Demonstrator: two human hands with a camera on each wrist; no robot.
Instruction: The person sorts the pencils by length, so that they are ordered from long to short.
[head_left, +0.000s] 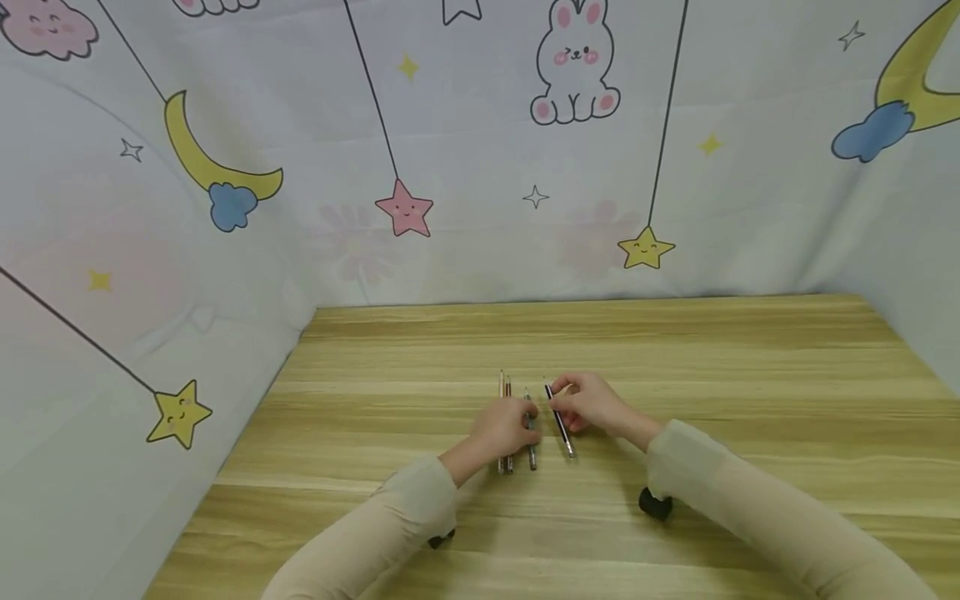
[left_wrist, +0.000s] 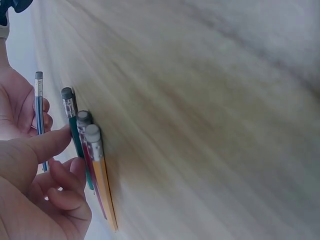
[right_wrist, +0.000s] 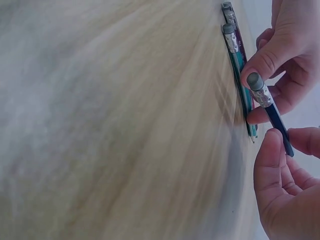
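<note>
Between the right hand's [head_left: 592, 402] thumb and fingers is a dark pencil [head_left: 561, 425] with a grey eraser and silver ferrule. It slants, eraser end toward the person, and looks blue-black in the right wrist view. To its left the left hand [head_left: 504, 427] has its thumb and a bent finger against a green pencil [right_wrist: 237, 60]. Under that hand lie a yellow pencil [left_wrist: 102, 185] and a dark red pencil [left_wrist: 89, 155], close together, their middles hidden in the head view. All the erasers point toward the person.
The wood-grain table [head_left: 712, 358] carries the pencils. A white cloth [head_left: 480, 275] printed with stars, moons and a rabbit hangs behind it and along the sides. Black devices [head_left: 656, 504] sit below the pale sleeves.
</note>
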